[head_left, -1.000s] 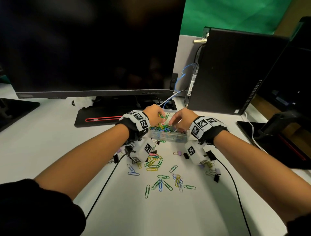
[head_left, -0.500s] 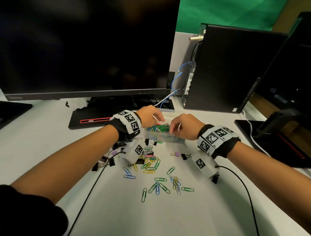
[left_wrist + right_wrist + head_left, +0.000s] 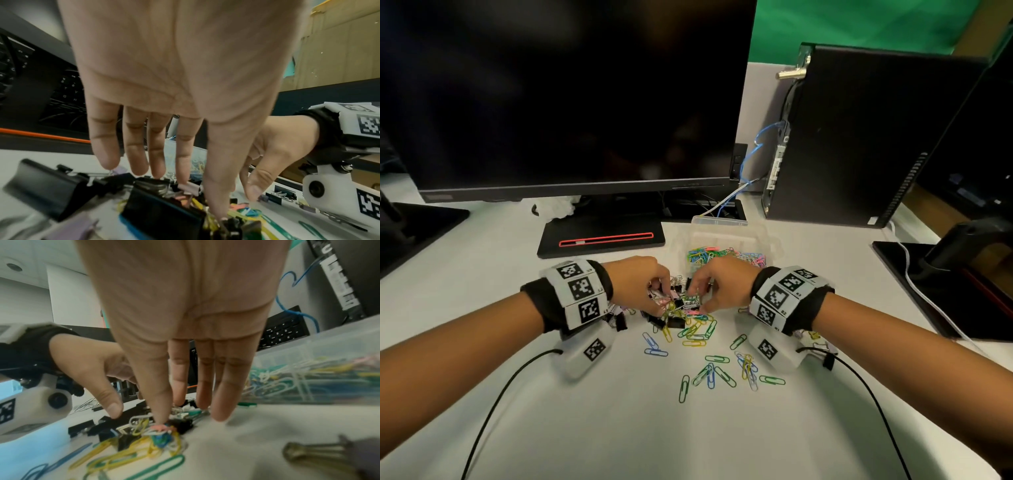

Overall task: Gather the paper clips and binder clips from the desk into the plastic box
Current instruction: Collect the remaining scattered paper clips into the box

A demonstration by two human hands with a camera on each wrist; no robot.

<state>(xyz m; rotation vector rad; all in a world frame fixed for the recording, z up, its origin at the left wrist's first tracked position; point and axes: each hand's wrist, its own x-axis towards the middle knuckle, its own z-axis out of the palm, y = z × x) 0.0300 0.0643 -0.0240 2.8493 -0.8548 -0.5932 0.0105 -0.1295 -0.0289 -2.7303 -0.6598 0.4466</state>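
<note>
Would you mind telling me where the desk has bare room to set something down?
Bare: the near desk below the scattered paper clips, and the left stretch beside the monitor base. Crowded: the clip pile between both hands, just before the plastic box.

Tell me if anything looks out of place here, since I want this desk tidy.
Yes. Coloured paper clips lie scattered loose over the desk, and a tangled heap of binder clips sits between the left hand and right hand, outside the plastic box.
</note>
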